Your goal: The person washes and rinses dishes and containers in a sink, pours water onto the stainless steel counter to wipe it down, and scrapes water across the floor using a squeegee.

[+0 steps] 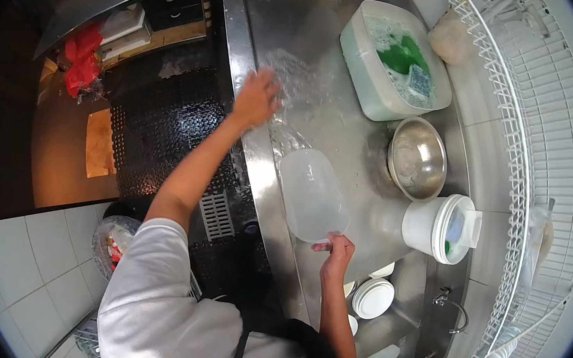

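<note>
My right hand (336, 251) is closed on the near rim of a translucent plastic container or lid (312, 196), whose exact kind I cannot make out. The piece lies tilted over the steel counter (366, 215) near its front edge. Farther along that edge is my left hand (259, 98), its fingers smeared by motion. A patch of water or clear film (287, 71) glistens on the steel beside it. Whether my left hand holds anything does not show.
Along the wall stand a tub of soapy water (359, 82) with a sponge (419, 80), a steel bowl (418, 158) and a white bucket (423, 223). White round lids or dishes (373, 298) lie in the sink near the taps (441, 298). A wire rack (563, 138) overhangs the right side.
</note>
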`<action>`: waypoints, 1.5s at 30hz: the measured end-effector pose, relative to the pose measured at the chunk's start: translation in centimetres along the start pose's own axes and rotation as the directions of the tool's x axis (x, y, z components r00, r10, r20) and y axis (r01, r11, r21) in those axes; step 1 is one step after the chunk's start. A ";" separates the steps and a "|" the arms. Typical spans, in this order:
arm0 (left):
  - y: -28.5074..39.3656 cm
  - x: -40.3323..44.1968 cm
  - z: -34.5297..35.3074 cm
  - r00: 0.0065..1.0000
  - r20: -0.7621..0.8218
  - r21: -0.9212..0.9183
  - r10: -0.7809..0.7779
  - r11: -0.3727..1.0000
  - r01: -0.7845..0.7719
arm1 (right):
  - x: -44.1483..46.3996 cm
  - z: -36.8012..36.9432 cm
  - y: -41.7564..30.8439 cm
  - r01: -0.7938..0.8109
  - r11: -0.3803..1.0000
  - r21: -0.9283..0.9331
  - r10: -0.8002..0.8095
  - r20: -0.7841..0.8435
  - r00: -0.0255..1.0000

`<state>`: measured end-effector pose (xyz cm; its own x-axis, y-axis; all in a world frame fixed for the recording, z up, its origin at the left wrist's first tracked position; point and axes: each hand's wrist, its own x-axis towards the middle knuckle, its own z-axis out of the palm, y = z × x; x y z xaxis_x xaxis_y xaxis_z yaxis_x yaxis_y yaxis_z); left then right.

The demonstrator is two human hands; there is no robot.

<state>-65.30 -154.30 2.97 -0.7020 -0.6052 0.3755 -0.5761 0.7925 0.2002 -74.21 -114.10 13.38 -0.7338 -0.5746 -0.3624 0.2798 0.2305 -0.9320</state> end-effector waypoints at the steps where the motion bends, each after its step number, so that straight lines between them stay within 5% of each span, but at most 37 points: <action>1: -2.0 1.6 -0.1 0.997 0.019 0.044 -0.080 0.996 0.079 | 0.3 0.5 -0.5 0.006 1.000 -0.007 -0.006 0.011 1.000; 7: -15.4 11.9 2.8 0.860 0.066 0.321 -0.506 0.827 0.462 | 0.7 0.4 -1.0 -0.012 0.998 0.066 0.010 0.025 1.000; 12: -15.4 16.8 5.3 0.750 -0.014 0.389 -0.661 0.688 0.613 | -0.4 -1.6 0.4 0.022 0.999 0.040 -0.023 0.031 0.999; 15: -16.0 16.9 7.0 0.834 -0.086 0.371 -0.545 0.759 0.534 | -0.1 -1.8 -0.6 -0.020 0.999 -0.042 0.021 0.026 0.999; 19: -11.2 15.1 6.1 0.966 0.152 0.407 -0.210 0.904 0.133 | 2.1 0.6 -3.1 -0.137 0.972 -0.191 0.126 -0.069 0.990; 23: -6.3 12.9 6.0 0.968 0.212 0.283 -0.135 0.956 0.072 | 7.6 6.1 -5.5 -0.196 0.981 -0.013 0.195 -0.025 0.980; 27: -3.3 8.3 5.8 0.974 0.190 0.107 0.125 0.983 -0.147 | 12.7 9.9 -7.7 -0.295 0.922 0.250 0.279 0.099 0.955; 31: 0.0 2.2 1.6 0.982 0.172 -0.017 0.080 0.997 -0.078 | 19.7 12.0 -11.0 -0.401 0.739 0.541 0.175 0.421 0.890; 33: 2.2 -0.6 -0.8 0.986 0.148 -0.016 0.077 0.997 -0.075 | 20.4 14.0 -15.9 -0.265 0.735 0.625 -0.001 0.391 0.920; 35: 4.0 -3.6 -2.2 0.988 0.117 -0.089 0.098 0.992 -0.087 | 21.8 14.1 -19.7 -0.392 0.584 0.711 0.065 0.440 0.895; 39: 6.0 -11.3 -5.5 0.992 0.061 -0.145 0.107 0.985 -0.097 | 18.0 9.5 -22.2 -0.365 0.748 0.554 -0.087 0.627 0.774; 41: 6.4 -15.0 -6.6 0.994 -0.023 -0.151 0.105 0.983 -0.107 | 12.2 5.8 -20.9 -0.206 0.856 0.475 -0.089 0.526 0.846; 45: 5.3 -28.8 -7.4 0.975 0.150 -0.106 -0.166 0.978 0.182 | 0.2 -7.2 -10.2 0.062 0.950 0.306 -0.194 0.422 0.885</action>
<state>-44.99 -132.09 -0.06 -0.6517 -0.7324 0.1971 -0.6469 0.6724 0.3598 -81.69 -110.95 22.90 -0.4424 -0.8852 -0.1440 0.4097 -0.0566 -0.9105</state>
